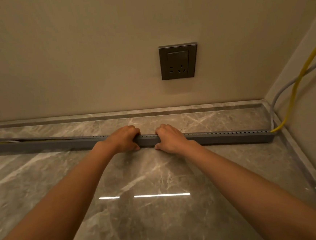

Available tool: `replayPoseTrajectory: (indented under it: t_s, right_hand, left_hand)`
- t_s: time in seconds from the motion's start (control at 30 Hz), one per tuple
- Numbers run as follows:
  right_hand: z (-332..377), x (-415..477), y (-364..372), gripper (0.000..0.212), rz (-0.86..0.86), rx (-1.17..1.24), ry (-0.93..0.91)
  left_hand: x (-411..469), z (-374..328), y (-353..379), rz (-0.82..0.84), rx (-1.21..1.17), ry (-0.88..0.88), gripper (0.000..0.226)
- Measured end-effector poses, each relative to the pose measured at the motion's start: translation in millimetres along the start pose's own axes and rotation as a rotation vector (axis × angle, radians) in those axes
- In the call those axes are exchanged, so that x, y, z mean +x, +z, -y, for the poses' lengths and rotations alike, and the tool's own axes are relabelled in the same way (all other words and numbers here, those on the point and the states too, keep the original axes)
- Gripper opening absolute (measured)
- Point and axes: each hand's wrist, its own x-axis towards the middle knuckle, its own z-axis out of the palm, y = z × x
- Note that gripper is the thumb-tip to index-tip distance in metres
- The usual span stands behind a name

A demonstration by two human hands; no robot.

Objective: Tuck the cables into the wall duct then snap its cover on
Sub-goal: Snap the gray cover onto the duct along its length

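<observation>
Left hand (123, 139) and right hand (171, 138) grip the duct (230, 137) mid-length, fingers (132, 130) curled over its top edge; light, stiff, slightly springy plastic, probably best squeezed section by section.

Both my arms reach forward, bare along the forearms, which converge toward the middle. My left hand (123, 139) is knuckles-up, its fingers (130, 130) curled over the top of the duct (230, 137), with the thumb set low against the near face. My right hand (171, 138) is in the same pose: fingers hooked over the top, thumb tip down on the near face. The hands sit side by side, close but not touching. Wrists roughly in line with the forearms. Fingertips hidden beyond the far edge.
</observation>
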Motion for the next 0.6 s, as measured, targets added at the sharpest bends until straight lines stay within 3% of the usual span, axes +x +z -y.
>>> replayPoseTrajectory:
  t_s: [0.33, 0.6]
  right_hand:
    - [16.1, 7.2, 6.8, 0.029, -0.058, -0.098, 0.093]
    - [38.9, 20.4, 10.1, 0.037, -0.040, -0.006, 0.200]
  left_hand:
    - [0.3, 7.1, 15.5, -0.127, 0.045, 0.159, 0.031]
    - [-1.0, 54.1, 11.8, -0.102, -0.183, 0.164, 0.040]
